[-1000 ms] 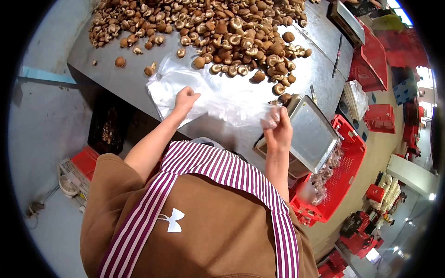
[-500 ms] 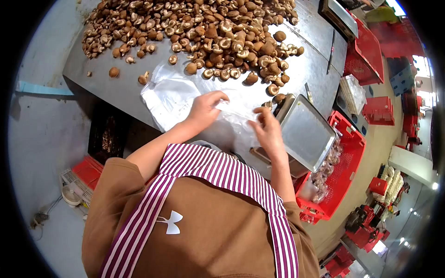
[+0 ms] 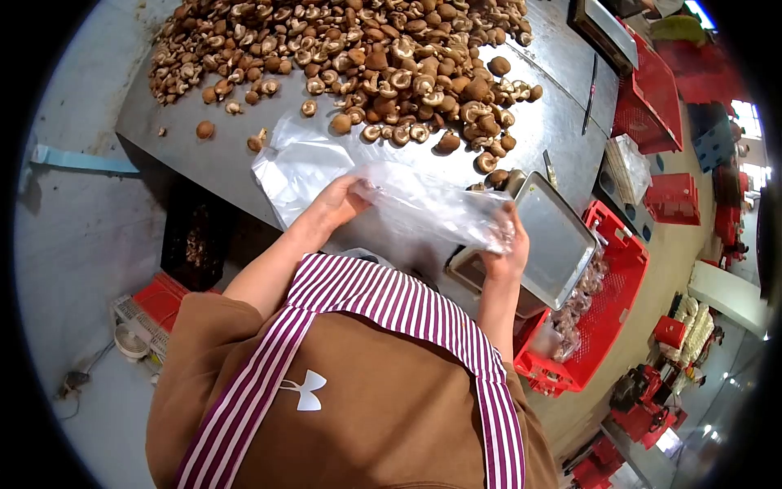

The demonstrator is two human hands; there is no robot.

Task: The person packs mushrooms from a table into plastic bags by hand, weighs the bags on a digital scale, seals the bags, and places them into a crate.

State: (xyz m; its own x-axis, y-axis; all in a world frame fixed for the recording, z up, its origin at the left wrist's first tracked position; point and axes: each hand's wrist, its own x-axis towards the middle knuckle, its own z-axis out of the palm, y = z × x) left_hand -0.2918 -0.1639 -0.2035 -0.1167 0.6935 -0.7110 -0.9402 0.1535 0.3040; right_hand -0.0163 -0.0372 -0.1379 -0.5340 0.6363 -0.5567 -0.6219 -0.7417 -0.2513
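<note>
A clear plastic bag (image 3: 432,202) is stretched between my two hands above the front edge of the metal table (image 3: 183,147). My left hand (image 3: 342,204) grips its left end, and my right hand (image 3: 510,248) has its fingers closed on the right end. Under and behind it, a stack of clear bags (image 3: 297,159) lies flat on the table. A large heap of brown mushrooms (image 3: 391,73) spreads over the table beyond my hands. To the right of my right hand is an empty metal tray (image 3: 550,236), seemingly on a scale.
A red crate (image 3: 607,318) with bagged mushrooms (image 3: 570,322) stands below the tray at the right. Another red crate (image 3: 652,98) is farther up, near a second metal tray (image 3: 604,33). A dark pen-like tool (image 3: 590,94) lies on the table. A dark crate (image 3: 195,236) sits beneath the table.
Half a second ago my hands were closer together, with the right fingers apart. Now they are farther apart, the right hand has closed on the bag, and the bag is spread out between them.
</note>
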